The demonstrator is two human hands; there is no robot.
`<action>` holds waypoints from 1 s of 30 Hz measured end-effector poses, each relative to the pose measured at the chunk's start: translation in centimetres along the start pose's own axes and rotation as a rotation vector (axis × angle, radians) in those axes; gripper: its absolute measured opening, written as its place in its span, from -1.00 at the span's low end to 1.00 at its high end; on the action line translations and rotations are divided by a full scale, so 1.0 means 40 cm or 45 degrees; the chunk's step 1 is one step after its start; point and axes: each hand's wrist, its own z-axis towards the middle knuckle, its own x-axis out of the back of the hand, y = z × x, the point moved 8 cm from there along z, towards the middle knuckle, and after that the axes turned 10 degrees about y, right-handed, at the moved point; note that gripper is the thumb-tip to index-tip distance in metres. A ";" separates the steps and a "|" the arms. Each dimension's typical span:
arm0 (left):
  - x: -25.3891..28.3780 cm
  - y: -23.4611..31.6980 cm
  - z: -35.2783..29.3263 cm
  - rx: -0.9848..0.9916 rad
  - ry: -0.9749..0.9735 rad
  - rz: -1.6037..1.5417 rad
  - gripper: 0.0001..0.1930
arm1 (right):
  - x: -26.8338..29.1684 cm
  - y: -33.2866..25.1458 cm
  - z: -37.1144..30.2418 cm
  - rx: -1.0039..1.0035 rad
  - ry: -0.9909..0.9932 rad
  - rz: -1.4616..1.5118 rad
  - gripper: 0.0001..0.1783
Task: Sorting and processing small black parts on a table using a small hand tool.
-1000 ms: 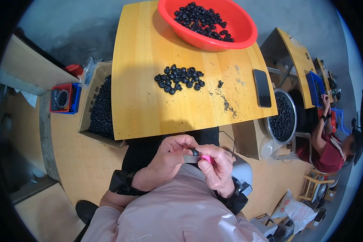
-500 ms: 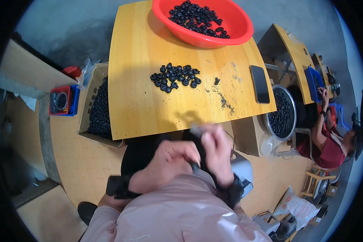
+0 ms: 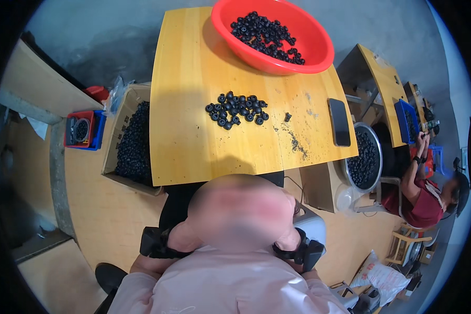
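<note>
Wooden tabletop (image 3: 183, 146): near edge ran just beyond the hands; open wood separated it from the pile. Left hand (image 3: 208, 214) and right hand (image 3: 273, 213) merged in blur, distinct half a second earlier; grips could not be told. Black hollow knob-like parts (image 3: 234, 111) lay clustered mid-table.

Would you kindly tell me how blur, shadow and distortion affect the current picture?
Head view: an oval blur veils the left hand and right hand; soft shadow darkens the left of the yellow table; its edges bend slightly; the picture's corners go black.
</note>
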 end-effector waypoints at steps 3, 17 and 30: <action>0.046 0.005 -0.011 0.015 0.034 0.022 -0.90 | -0.040 0.007 0.014 -0.086 -0.030 0.024 -0.88; 0.571 0.259 -0.097 -0.675 0.710 -0.031 -0.81 | 0.011 0.206 0.170 -0.099 0.401 -0.801 -0.87; 0.685 0.219 -0.094 -0.606 1.168 0.147 -0.71 | -0.006 0.192 0.163 -0.186 0.248 -0.309 -0.77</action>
